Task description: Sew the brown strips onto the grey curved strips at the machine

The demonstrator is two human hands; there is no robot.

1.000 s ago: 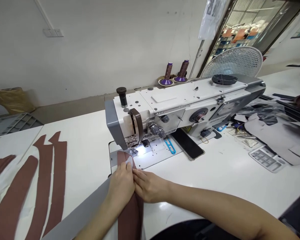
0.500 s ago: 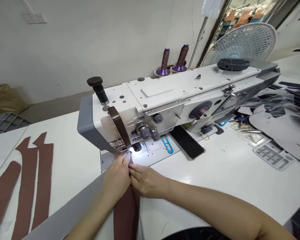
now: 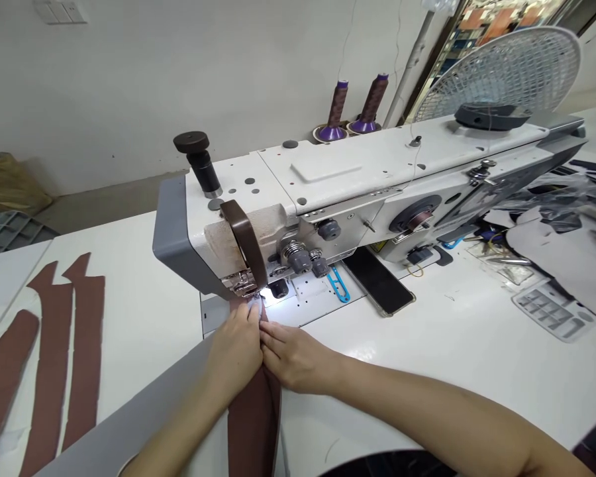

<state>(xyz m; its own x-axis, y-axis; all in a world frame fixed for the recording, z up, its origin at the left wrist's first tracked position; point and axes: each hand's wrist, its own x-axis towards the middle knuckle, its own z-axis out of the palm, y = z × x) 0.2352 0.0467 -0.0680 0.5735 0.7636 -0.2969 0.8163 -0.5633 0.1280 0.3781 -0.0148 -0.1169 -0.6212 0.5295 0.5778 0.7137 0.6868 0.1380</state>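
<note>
A long brown strip of leather-like material runs from the front edge up under the needle area of a white sewing machine. My left hand presses on the strip just before the presser foot, its fingers bent on the material beside a small pale piece. Close against it, my right hand pinches the strip's right edge between thumb and fingers. The machine's lamp lights the metal plate by the needle. Both sets of fingertips are partly hidden.
Several cut brown pieces lie on the table at left. A phone and a blue slotted tool rest under the machine arm. Two thread spools and a fan stand behind; grey scraps lie at right.
The view has shifted and tilted slightly, so the machine appears a little larger and further right. Both hands keep their hold on the brown strip at the needle area.
</note>
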